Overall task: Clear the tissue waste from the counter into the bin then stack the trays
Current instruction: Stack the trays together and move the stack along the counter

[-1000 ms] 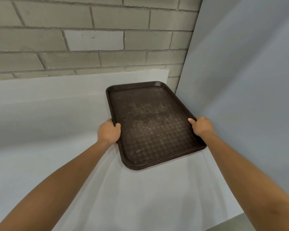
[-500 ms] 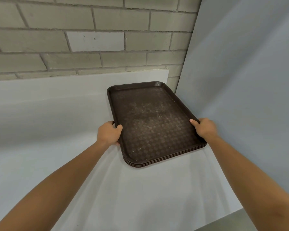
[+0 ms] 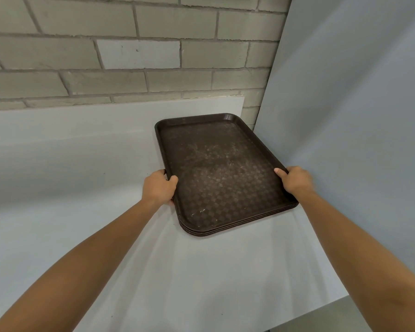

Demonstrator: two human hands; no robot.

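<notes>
Left hand (image 3: 158,188): grips the left long rim of the tray stack (image 3: 221,168), thumb hooked over the lip, fingers wrapped round the outer edge.
Right hand (image 3: 296,180): grips the right long rim, thumb laid along the lip; fingers are hidden under the edge.
Hold: one hand per long side, directly across from each other on the near half of the stack. Neither hand is nearer than the other.
Key relation: the stack lies straight ahead, between the hands. Its long axis runs near to far, with the near end a little further right than the far end.
Contact: cannot tell whether the stack rests fully on the worktop (image 3: 201,271) or is slightly raised.
Stack look: dark brown, rectangular, rounded corners, raised lip. At least three nested rims show at the near corner, with edges lined up. The top tray has a checkered texture, scuffed pale in the middle, and carries nothing.
Position: right part of the worktop, far end close to the brick wall (image 3: 130,68), right side just beside the grey side panel (image 3: 345,116).
Waste: no tissue or bin in view.
Judgement: stacking looks done. What is left is likely squaring the stack into the corner and letting go.
</notes>
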